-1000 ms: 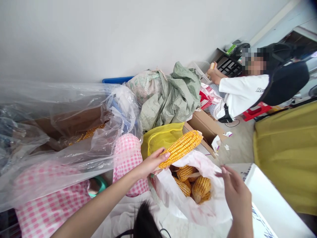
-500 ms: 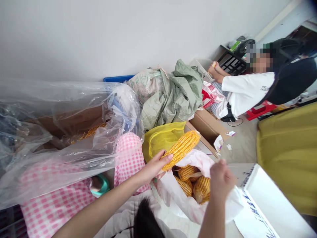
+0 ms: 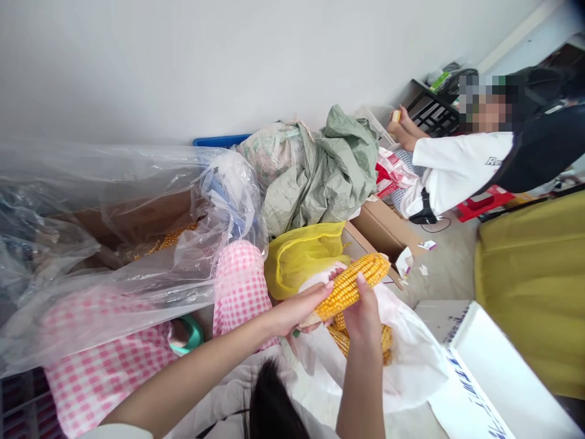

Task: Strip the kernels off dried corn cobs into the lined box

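A yellow ear of corn (image 3: 354, 286) lies tilted across both my hands, its far end pointing up and to the right. My left hand (image 3: 301, 311) is closed around its pale lower end. A small green bit shows under that hand, too hidden to name. My right hand (image 3: 364, 314) grips the ear from the near side, thumb laid over the kernels. Just below sits an open white bag (image 3: 406, 353) with more ears of corn (image 3: 339, 338) inside, partly covered by my right hand and wrist.
Clear plastic sheeting (image 3: 150, 164) surrounds a cardboard box of loose kernels (image 3: 173, 236) at left. A yellow mesh bag (image 3: 304, 244), a grey-green sack (image 3: 315, 183) and a cardboard box (image 3: 384, 225) lie ahead. A white box (image 3: 493, 360) stands right. Another person (image 3: 461, 152) holds a cob farther off.
My right hand has come left from beside the bag and taken hold of the ear. The ear, in my left hand, has shifted slightly right and down.
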